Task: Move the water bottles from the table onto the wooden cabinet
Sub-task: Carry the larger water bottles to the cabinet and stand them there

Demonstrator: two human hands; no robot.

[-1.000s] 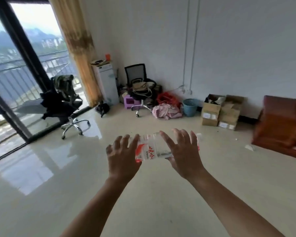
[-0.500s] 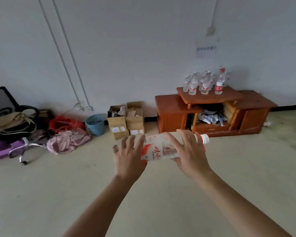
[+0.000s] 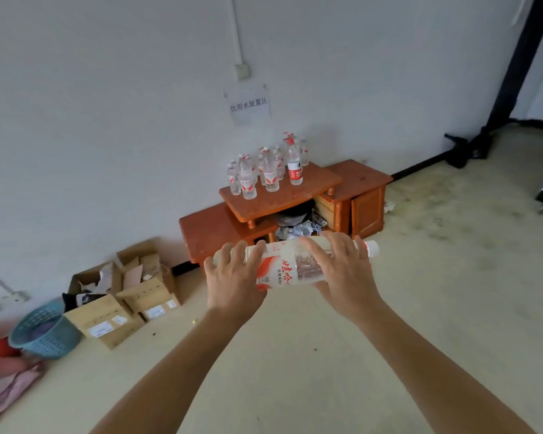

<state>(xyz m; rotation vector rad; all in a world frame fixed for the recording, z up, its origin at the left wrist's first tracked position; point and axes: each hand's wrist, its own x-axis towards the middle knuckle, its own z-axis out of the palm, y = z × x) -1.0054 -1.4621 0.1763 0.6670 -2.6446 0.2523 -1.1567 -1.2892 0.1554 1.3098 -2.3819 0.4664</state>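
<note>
1. Wall (image 3: 107, 120): white, with a paper sign (image 3: 248, 104) fixed above the cabinet.
2. Floor (image 3: 436, 277): pale and bare between you and the cabinet.
3. Wooden cabinet (image 3: 314, 183): low, reddish, set against the wall. It has a raised middle shelf, and clutter shows in the open space beneath. This is your drop-off point.
4. Cardboard boxes (image 3: 107, 314): open, left of the cabinet, with a blue basket (image 3: 44, 333) beside them. Neither belongs to your task.
5. Delivered bottles (image 3: 270, 170): a tight upright group on the back left of the raised shelf. The front right of that shelf is bare.
6. Water bottle (image 3: 282, 270): you carry it in the air, lying sideways in front of you, with its cap (image 3: 372, 248) to your right. It is well apart from the cabinet.
7. Left hand (image 3: 232, 283): fingers curl over the base end of the bottle.
8. Right hand (image 3: 342, 277): fingers wrap over the neck end.

Step in hand, as judged: you are carrying one bottle across to the cabinet. Next you would need to close in, turn the bottle cap-up and stand it on the bare part of the shelf. Take care not to knock the group already standing there.
</note>
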